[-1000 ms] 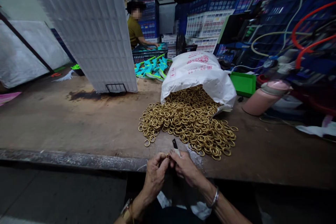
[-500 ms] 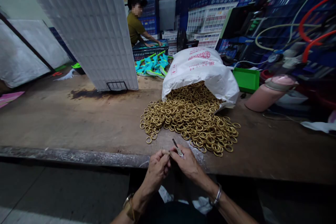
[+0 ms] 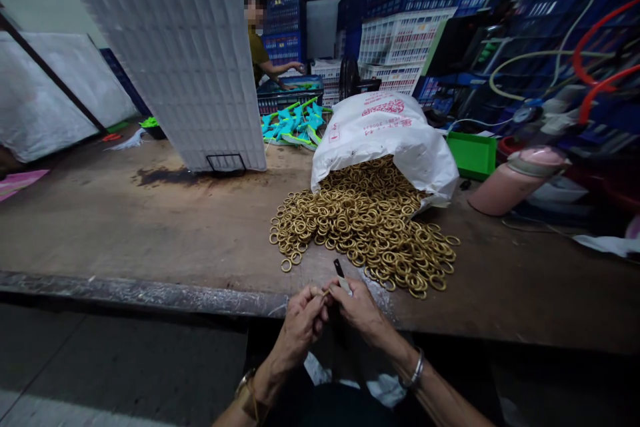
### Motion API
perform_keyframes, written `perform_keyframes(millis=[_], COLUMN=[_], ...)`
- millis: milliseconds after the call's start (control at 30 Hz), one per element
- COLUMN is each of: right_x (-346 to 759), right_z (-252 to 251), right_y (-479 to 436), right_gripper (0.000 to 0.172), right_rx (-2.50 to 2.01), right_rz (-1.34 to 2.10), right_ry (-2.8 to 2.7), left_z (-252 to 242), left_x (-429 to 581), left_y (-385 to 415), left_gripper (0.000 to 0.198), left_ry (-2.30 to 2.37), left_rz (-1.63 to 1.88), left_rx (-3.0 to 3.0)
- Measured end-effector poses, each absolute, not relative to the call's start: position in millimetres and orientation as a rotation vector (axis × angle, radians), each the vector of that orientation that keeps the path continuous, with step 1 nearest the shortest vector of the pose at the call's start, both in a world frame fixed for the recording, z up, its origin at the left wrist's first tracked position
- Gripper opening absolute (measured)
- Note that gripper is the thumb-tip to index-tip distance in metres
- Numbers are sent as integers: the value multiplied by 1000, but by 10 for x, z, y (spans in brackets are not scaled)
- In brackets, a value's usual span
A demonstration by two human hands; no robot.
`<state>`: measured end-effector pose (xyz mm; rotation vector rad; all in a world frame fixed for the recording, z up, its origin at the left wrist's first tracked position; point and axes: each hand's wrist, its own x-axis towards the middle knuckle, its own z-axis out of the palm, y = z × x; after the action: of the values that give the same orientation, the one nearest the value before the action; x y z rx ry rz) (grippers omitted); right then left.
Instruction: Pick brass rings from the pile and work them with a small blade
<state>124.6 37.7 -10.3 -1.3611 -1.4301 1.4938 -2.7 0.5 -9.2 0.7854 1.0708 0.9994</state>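
Note:
At the table's front edge my left hand (image 3: 301,320) is closed, its fingertips pinching a gold-coloured ring (image 3: 327,292) of which only a sliver shows. Close against it, my right hand (image 3: 361,309) is closed around a small knife (image 3: 344,284), a flat pale strip with a dark end pointing up and away. The right fingertips meet the ring too; the exact contact is hidden. Just beyond both hands lies a heap of gold-coloured rings (image 3: 370,230), spilling from the mouth of a white sack (image 3: 380,130) with red print.
A tall white ribbed panel (image 3: 175,67) stands on the wooden table (image 3: 100,227) at left. Right of the sack are a green tray (image 3: 473,153) and a pink bottle (image 3: 517,180). A co-worker (image 3: 257,47) reaches over a crate behind, near turquoise pieces (image 3: 295,123).
The knife in my right hand has turned, showing more of its pale flat side. A bit of the ring now shows between my fingertips. The co-worker's arm has lifted.

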Motion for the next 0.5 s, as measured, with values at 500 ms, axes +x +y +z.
perform_keyframes(millis=[500], right_x=[1305], right_z=[-136], right_y=[209], right_gripper=[21], right_rx=[-1506], right_rz=[649], right_ry=[-2261], left_z=[-27], left_x=[-24], left_y=[6], left_gripper=[36], left_ry=[1075], left_rz=[1083], left_rx=[724])
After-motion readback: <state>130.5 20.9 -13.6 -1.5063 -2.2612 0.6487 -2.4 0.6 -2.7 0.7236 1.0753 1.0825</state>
